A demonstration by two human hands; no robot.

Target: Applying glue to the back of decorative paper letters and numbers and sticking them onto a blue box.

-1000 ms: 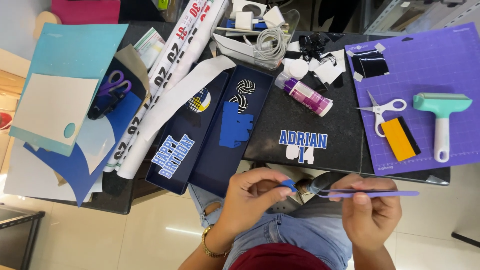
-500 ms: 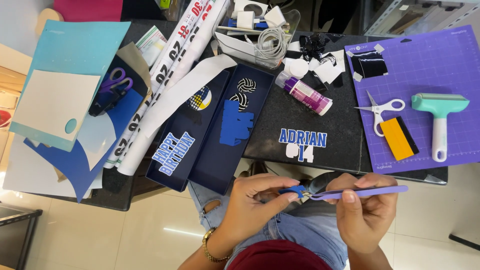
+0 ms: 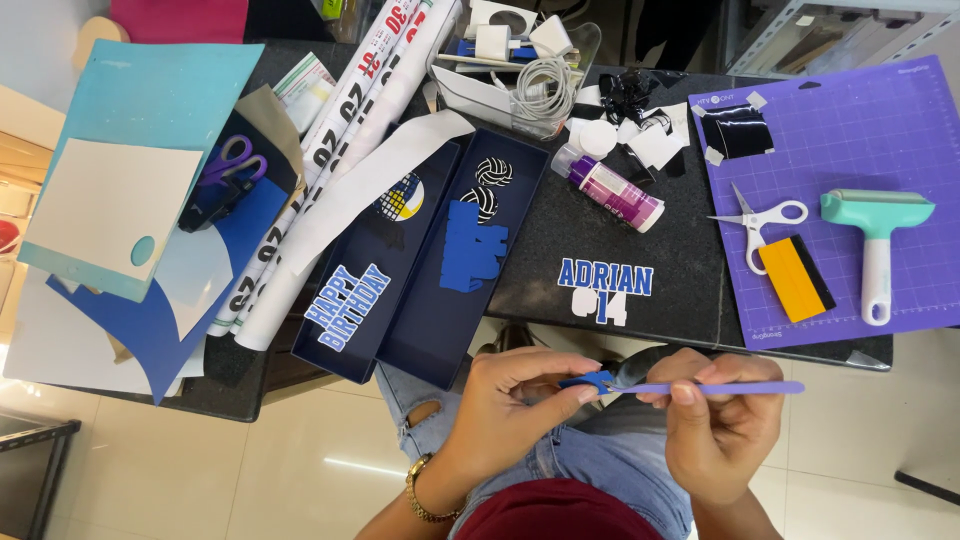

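Observation:
My left hand (image 3: 505, 405), with a gold bracelet at the wrist, pinches a small blue paper cutout (image 3: 588, 381) between thumb and fingertips, low over my lap. A slim purple craft tool (image 3: 745, 387) lies level in my right hand (image 3: 722, 425), its tip touching the blue cutout. Something small, dark and shiny (image 3: 640, 369) sits between the two hands; I cannot tell what it is. Both hands are just in front of the black table's near edge (image 3: 690, 345).
On the table: a navy box and its lid (image 3: 430, 300) holding blue letter cutouts and ball shapes, blue-and-white name lettering (image 3: 605, 285), a purple glue bottle (image 3: 612, 190), and a purple cutting mat (image 3: 840, 110) with white scissors (image 3: 758, 220), a yellow scraper (image 3: 795, 278) and a teal roller (image 3: 878, 225). Paper rolls and sheets lie at left.
My left hand's fingers have stretched toward the tool tip and closed on the blue cutout. The purple tool has stayed nearly level; both hands shifted only slightly.

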